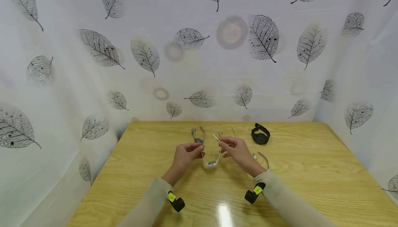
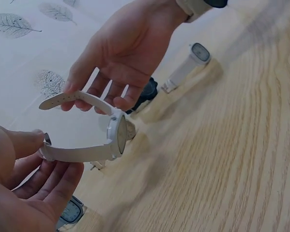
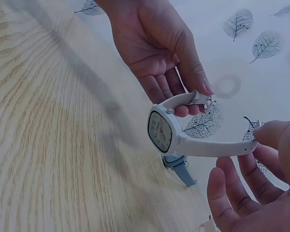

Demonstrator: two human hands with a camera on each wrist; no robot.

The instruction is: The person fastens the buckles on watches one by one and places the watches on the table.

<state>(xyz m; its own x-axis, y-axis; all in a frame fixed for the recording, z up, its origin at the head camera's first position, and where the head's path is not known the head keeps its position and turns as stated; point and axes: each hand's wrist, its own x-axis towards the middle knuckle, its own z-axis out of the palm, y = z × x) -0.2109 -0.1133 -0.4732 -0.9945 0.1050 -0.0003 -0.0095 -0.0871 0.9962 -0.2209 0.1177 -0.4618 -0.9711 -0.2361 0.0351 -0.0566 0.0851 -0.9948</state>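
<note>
A white wristwatch (image 1: pixel 212 163) with a squarish face hangs between my two hands, its strap unfastened and bent into a U. My left hand (image 1: pixel 185 155) pinches the buckle end between thumb and fingers; the metal buckle shows in the right wrist view beside the left thumb. The strap's other end, with holes, is pinched by my right hand (image 1: pixel 238 151), whose other fingers are loosely bent. In the right wrist view the dial of the white watch (image 3: pixel 161 133) faces the camera. A grey-blue watch (image 1: pixel 198 140) stands on the table just beyond my left hand.
On the wooden table (image 1: pixel 311 185), a black watch (image 1: pixel 260 138) stands at the back right. A white watch (image 2: pixel 188 63) stands near my right forearm. Another light strap (image 1: pixel 234 131) shows behind my right hand. A leaf-patterned curtain (image 1: pixel 199 64) encloses the back and sides.
</note>
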